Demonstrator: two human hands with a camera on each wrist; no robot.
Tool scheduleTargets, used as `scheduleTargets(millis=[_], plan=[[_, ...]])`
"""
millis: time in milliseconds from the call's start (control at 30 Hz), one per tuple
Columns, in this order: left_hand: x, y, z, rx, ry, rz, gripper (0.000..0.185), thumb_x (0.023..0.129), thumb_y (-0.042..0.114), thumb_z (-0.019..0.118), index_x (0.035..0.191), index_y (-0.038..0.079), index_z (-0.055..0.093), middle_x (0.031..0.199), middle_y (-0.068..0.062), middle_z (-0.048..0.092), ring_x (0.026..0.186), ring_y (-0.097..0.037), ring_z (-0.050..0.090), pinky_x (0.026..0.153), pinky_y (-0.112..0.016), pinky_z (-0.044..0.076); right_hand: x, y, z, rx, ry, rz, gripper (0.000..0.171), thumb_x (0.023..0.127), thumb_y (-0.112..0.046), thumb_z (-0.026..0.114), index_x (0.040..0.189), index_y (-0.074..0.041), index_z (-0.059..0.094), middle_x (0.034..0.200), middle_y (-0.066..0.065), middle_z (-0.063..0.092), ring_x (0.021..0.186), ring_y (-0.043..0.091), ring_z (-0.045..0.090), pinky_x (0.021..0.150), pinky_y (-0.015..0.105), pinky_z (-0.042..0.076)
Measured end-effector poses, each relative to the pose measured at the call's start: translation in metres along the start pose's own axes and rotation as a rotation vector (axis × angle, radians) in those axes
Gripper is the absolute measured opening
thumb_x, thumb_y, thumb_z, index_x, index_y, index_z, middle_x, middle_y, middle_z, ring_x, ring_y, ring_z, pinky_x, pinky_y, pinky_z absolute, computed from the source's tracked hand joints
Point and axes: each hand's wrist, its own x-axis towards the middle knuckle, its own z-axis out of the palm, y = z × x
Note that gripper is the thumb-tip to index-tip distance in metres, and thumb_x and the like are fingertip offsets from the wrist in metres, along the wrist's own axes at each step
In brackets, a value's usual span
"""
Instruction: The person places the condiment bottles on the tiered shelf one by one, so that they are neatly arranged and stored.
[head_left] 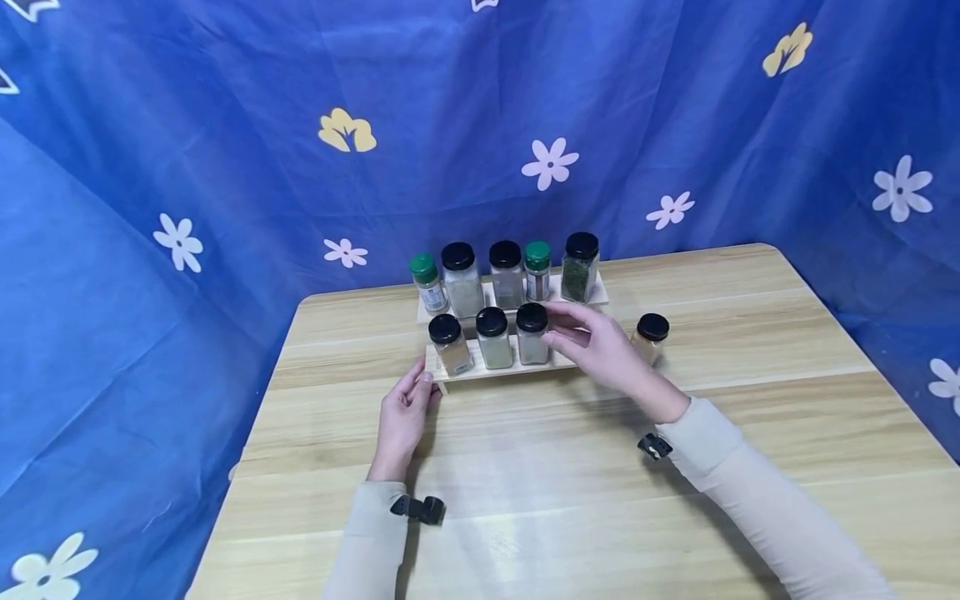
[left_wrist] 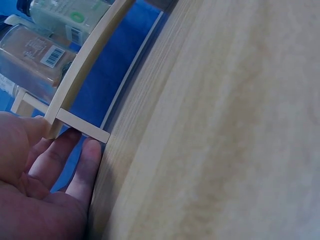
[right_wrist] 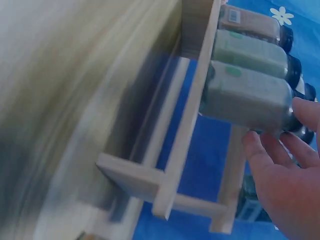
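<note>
Right hand [head_left: 600, 350], fingers loosely spread, sits just right of upright jar [head_left: 532, 333]; left hand [head_left: 403, 412] steadies rack [head_left: 450, 377], fingers straight.

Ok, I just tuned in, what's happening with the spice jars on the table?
A person works at a two-tier wooden rack on the table. The left hand touches the rack's front left corner. The right hand is at the third black-lidded jar on the lower tier, fingers relaxed, not gripping. Five jars stand on the upper tier. One loose jar stands on the table right of the rack.
</note>
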Motion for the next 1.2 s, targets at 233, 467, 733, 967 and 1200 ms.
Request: scheduleTargets(millis=[233, 467, 733, 967, 1200], plan=[[0.001, 0.004, -0.001, 0.011, 0.008, 0.004, 0.047, 0.11, 0.018, 0.055, 0.156, 0.01, 0.049, 0.148, -0.024, 0.06, 0.119, -0.021, 0.073, 0.101, -0.02, 0.062, -0.008, -0.01, -0.03, -0.047, 0.068, -0.029, 0.052, 0.096, -0.007, 0.077, 0.144, -0.001, 0.06, 0.145, 0.021, 0.063, 0.131, 0.04, 0.064, 0.114, 0.035, 0.056], [0.003, 0.005, -0.002, 0.015, 0.009, -0.002, 0.047, 0.111, 0.019, 0.054, 0.157, 0.01, 0.048, 0.151, -0.024, 0.058, 0.121, -0.025, 0.072, 0.101, -0.02, 0.062, -0.022, -0.007, -0.071, -0.095, 0.23, -0.064, 0.049, 0.093, -0.001, 0.078, 0.139, 0.001, 0.063, 0.141, 0.022, 0.066, 0.13, 0.034, 0.064, 0.111, 0.022, 0.057], [0.003, 0.005, -0.004, 0.025, 0.009, -0.008, 0.047, 0.111, 0.02, 0.054, 0.157, 0.012, 0.049, 0.151, -0.023, 0.058, 0.126, -0.032, 0.069, 0.1, -0.02, 0.062, -0.045, 0.022, -0.098, -0.229, 0.367, -0.003, 0.05, 0.09, -0.005, 0.083, 0.136, 0.001, 0.065, 0.139, 0.019, 0.067, 0.127, 0.019, 0.065, 0.112, 0.014, 0.054], [0.001, 0.001, -0.002, 0.032, 0.006, -0.01, 0.047, 0.111, 0.02, 0.054, 0.157, 0.012, 0.048, 0.151, -0.023, 0.057, 0.127, -0.033, 0.068, 0.101, -0.02, 0.062, -0.061, 0.053, -0.098, -0.333, 0.301, 0.068, 0.055, 0.09, -0.01, 0.084, 0.138, 0.005, 0.061, 0.134, 0.026, 0.067, 0.122, 0.043, 0.068, 0.106, 0.033, 0.06], [0.0, -0.001, 0.0, 0.03, 0.009, -0.014, 0.047, 0.111, 0.02, 0.055, 0.157, 0.012, 0.049, 0.15, -0.023, 0.059, 0.125, -0.032, 0.07, 0.1, -0.02, 0.062, -0.069, 0.07, -0.094, -0.399, 0.264, 0.105, 0.046, 0.091, -0.012, 0.084, 0.13, 0.003, 0.064, 0.117, 0.024, 0.074, 0.106, 0.039, 0.075, 0.094, 0.03, 0.066]])
